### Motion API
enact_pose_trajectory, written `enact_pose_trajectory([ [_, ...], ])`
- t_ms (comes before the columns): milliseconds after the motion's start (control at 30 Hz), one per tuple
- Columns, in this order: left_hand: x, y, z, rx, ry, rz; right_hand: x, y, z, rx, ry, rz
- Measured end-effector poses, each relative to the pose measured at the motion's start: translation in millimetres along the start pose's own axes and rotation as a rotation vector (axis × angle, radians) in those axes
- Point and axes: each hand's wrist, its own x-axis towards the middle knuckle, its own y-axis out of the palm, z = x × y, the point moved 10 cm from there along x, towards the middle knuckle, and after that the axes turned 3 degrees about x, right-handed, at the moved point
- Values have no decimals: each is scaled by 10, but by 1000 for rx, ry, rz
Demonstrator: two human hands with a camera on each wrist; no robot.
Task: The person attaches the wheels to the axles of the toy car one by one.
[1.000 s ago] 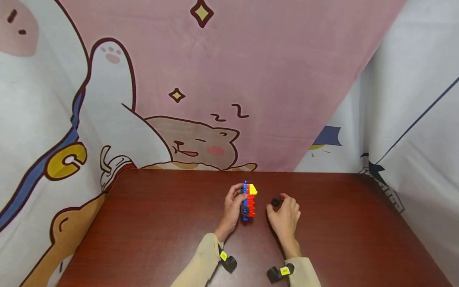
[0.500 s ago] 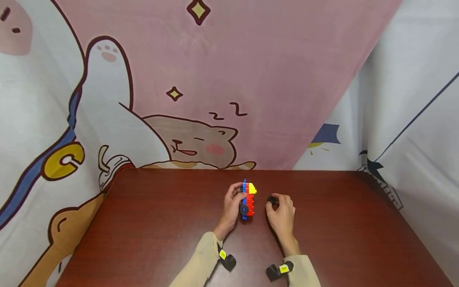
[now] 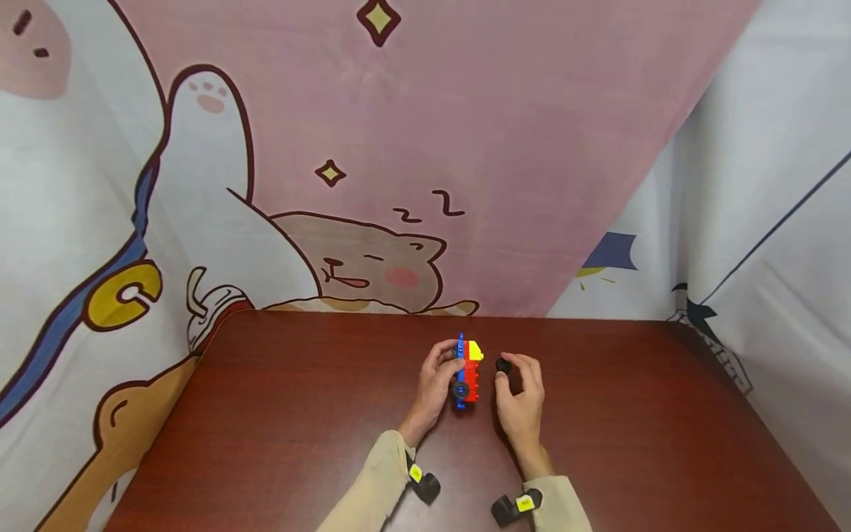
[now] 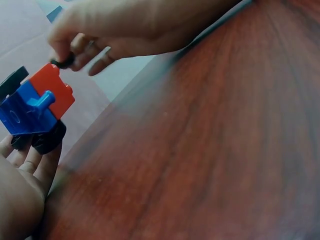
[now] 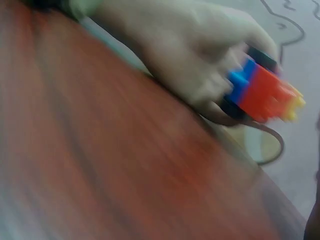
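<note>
My left hand (image 3: 432,384) grips a toy block vehicle (image 3: 471,378) by its blue base, thumb on the near side. Red blocks and a yellow block sit on that base, and a black wheel (image 3: 460,389) shows on its side. In the left wrist view, the blue end of the vehicle (image 4: 40,112) has a peg sticking out, with black wheels around the base. Just to the right, my right hand (image 3: 521,406) pinches a loose black wheel (image 3: 503,365) between thumb and fingers, apart from the vehicle in the head view. The right wrist view is blurred.
Both hands work over a dark red-brown wooden table (image 3: 299,414). Behind it hangs a pink and white cloth (image 3: 518,148) with cartoon animals, which meets the table's far edge. Another white cloth (image 3: 784,295) hangs along the right side.
My right hand has taken hold of the loose wheel, then moved it slightly left and away from me. The left hand keeps its grip on the vehicle, nearly in place.
</note>
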Motion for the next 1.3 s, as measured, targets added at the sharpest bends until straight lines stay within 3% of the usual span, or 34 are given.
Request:
enact_pose_trajectory([
  [200, 3, 28, -13, 17, 19, 6, 26, 149, 479, 115, -116, -48],
  [367, -4, 61, -2, 4, 21, 17, 0, 226, 639, 147, -165, -53],
  [533, 5, 77, -59, 3, 30, 44, 12, 273, 681, 106, -220, -53],
  [767, -109, 93, -369, 30, 35, 68, 28, 348, 703, 79, -266, -17],
  [1300, -127, 97, -355, 108, 9, 112, 4, 363, 675, 77, -248, -8],
])
